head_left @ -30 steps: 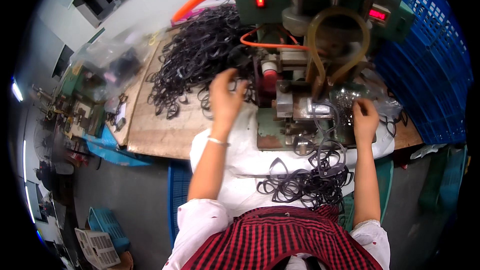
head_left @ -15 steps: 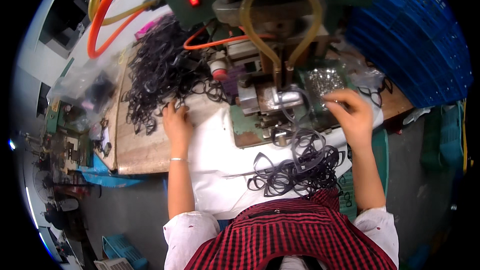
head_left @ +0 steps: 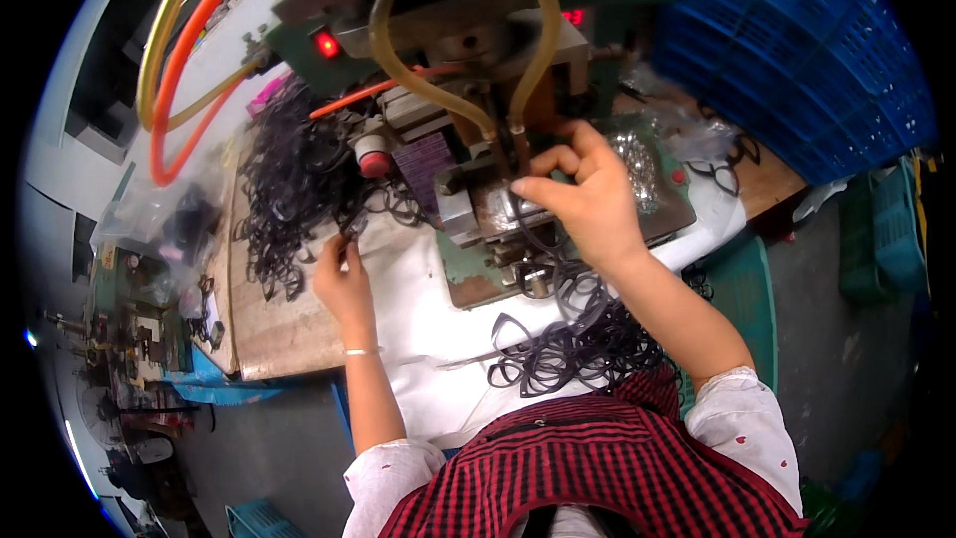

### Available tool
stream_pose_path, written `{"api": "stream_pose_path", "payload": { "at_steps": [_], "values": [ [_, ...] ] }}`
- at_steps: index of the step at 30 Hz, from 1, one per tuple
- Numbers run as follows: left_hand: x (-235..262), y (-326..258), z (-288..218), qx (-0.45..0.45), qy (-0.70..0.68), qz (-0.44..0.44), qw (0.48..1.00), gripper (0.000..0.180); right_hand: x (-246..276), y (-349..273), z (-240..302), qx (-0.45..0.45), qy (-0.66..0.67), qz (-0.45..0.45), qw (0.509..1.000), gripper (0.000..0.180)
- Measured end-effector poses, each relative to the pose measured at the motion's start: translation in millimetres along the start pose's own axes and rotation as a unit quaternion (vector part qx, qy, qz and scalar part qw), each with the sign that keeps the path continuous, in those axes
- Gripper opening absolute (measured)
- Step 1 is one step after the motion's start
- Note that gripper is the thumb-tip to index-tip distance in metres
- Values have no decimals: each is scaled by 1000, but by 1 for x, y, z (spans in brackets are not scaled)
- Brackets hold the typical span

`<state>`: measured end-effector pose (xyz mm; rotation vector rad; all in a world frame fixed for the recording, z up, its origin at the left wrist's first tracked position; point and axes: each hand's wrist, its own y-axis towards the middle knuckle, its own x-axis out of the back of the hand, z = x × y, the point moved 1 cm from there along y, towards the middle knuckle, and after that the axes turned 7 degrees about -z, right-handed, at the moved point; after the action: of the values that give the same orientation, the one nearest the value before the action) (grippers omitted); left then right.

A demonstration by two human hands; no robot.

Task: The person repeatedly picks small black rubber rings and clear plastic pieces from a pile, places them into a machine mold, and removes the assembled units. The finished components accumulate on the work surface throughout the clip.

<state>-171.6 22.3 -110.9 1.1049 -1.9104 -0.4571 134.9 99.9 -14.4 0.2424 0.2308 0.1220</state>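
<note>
My left hand (head_left: 342,276) pinches a black elastic band at the near edge of a big heap of black bands (head_left: 289,179) on the bench. My right hand (head_left: 586,197) is up at the green press machine (head_left: 468,130), fingertips closed on a small piece at the metal fixture under the machine's head; what it pinches is too small to make out. A second pile of black band loops (head_left: 568,339) lies on the white cloth (head_left: 418,309) in front of me, just under my right forearm.
Orange and yellow hoses (head_left: 169,60) arc over the bench at the left. Blue plastic crates (head_left: 807,50) stand at the back right. A clear bag of small metal parts (head_left: 637,164) lies beside the machine. Cluttered workbench (head_left: 139,319) at far left; grey floor below.
My right hand moved left from the bag of metal parts to the machine's fixture. My left hand slid back from the band heap toward its near edge. The view tilted closer to the machine.
</note>
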Motion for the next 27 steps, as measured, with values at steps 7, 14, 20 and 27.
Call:
{"api": "stream_pose_path", "payload": {
  "at_steps": [7, 14, 20, 27],
  "values": [
    [44, -19, -145, -242, -309, 65, 918, 6, 38, -18, 9, 92, -132, 48, 986, 50],
    [4, -20, -190, -526, -279, 100, 797, 23, 117, 2, -77, 167, -609, -112, 767, 19],
    [-6, -24, -184, -520, -288, 96, 798, 29, 129, 18, -68, 130, -498, -139, 846, 10],
    [-3, -33, -177, -482, -311, 95, 813, 24, 109, 15, -63, 162, -481, -136, 851, 13]
  ]
}}
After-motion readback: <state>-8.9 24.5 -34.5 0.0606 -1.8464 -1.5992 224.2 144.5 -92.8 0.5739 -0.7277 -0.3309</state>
